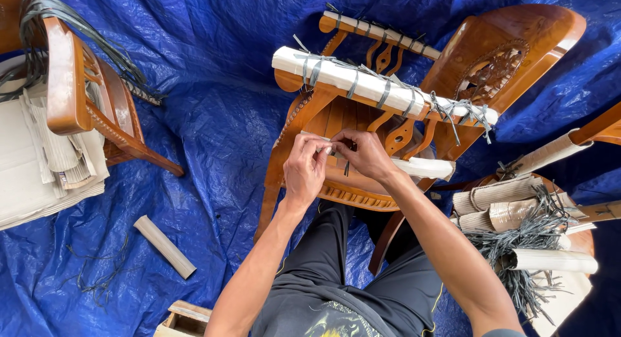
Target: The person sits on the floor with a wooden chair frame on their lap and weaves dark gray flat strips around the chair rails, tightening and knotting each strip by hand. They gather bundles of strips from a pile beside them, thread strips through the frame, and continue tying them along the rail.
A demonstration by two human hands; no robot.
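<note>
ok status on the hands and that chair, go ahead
Left hand and right hand pinching a grey strap together. Wooden chair tipped over, its arms in white padding. Nothing blocking the hands.

Ground covered by a blue tarp, creased all over. Directly on it:
- wooden chair at centre, carved frame, paper strips tied on with grey cord.
- second wooden chair at left, grey cords draped over its top.
- stack of pale paper sheets at left edge, beside that chair.
- one paper roll lying loose, lower left.
- thin cord scraps near the roll.
- small wooden box, bottom edge, partly cut off.
</note>
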